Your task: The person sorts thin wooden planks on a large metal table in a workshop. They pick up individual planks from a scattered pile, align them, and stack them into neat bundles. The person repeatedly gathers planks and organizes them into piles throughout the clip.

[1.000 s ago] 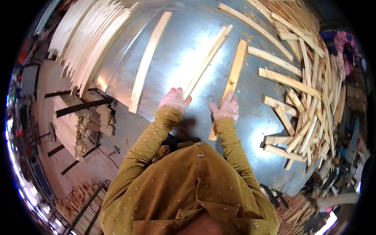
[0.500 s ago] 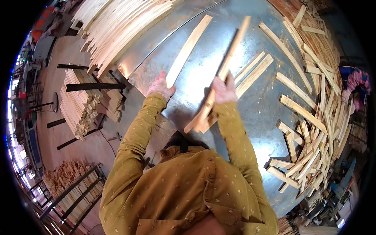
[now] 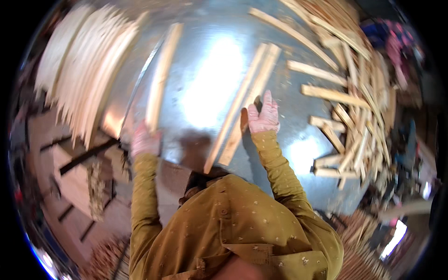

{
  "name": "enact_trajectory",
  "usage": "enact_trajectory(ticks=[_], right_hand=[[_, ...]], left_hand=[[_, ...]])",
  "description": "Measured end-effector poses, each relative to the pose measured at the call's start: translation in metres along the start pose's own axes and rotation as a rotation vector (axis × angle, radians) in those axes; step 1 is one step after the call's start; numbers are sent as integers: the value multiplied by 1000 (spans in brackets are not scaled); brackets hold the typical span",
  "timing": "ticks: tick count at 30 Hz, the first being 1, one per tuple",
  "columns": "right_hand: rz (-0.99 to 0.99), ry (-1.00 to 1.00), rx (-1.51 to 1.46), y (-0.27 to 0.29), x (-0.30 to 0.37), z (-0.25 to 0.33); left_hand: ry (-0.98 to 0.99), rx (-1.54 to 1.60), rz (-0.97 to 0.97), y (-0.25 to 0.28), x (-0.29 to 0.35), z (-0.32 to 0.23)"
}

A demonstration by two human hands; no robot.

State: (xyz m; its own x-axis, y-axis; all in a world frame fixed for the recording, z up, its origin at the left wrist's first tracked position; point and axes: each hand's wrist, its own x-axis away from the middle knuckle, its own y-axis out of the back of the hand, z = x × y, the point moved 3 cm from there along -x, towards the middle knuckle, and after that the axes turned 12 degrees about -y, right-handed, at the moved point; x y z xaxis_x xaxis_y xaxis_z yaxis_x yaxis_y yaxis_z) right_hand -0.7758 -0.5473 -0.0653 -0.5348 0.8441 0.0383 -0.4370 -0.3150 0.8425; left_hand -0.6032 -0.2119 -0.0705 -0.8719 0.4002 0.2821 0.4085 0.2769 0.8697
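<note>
My left hand (image 3: 145,141), in a pale glove and blurred by motion, closes around the near end of a long wooden strip (image 3: 164,74) on the left part of the metal table (image 3: 186,154). Its fingertips are partly hidden. My right hand (image 3: 264,115) hovers with fingers spread and holds nothing. It is just right of two wooden strips lying side by side, the left strip (image 3: 237,105) and the right strip (image 3: 255,100). Both slant toward me, their near ends close to the table's front edge.
Pale strips (image 3: 88,70) lie in a neat row at the far left. Below them, dark metal bars (image 3: 86,158) jut out beside stacked wood (image 3: 77,179). A jumbled heap of short pieces (image 3: 359,140) covers the right side. A person in pink and blue (image 3: 396,51) is at the far right.
My left hand has moved the long strip leftward, to the seam by the neat row. My right hand has let go of the raised strip and opened. The view has turned.
</note>
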Motion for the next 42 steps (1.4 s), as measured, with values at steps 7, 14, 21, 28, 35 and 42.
enact_trajectory(ticks=[7,14,21,28,35,42], right_hand=[[547,-545,235,-18,1,16],[886,-63,-166,12,20,-6],[122,165,937,158,-204,-195],[442,719,551,126,-146,-187],[152,832,118,217,-198,-138],[61,119,848,256,-353,-302]], left_hand=[[-409,248,-36,-28,18,-88],[-200,10,327,-106,63,-193],[-218,-46,66,-144,63,-138],[-377,-79,21,-93,53,-254],[84,1381,883,-140,105,-380],[-174,613,-103,-88,92,-237]])
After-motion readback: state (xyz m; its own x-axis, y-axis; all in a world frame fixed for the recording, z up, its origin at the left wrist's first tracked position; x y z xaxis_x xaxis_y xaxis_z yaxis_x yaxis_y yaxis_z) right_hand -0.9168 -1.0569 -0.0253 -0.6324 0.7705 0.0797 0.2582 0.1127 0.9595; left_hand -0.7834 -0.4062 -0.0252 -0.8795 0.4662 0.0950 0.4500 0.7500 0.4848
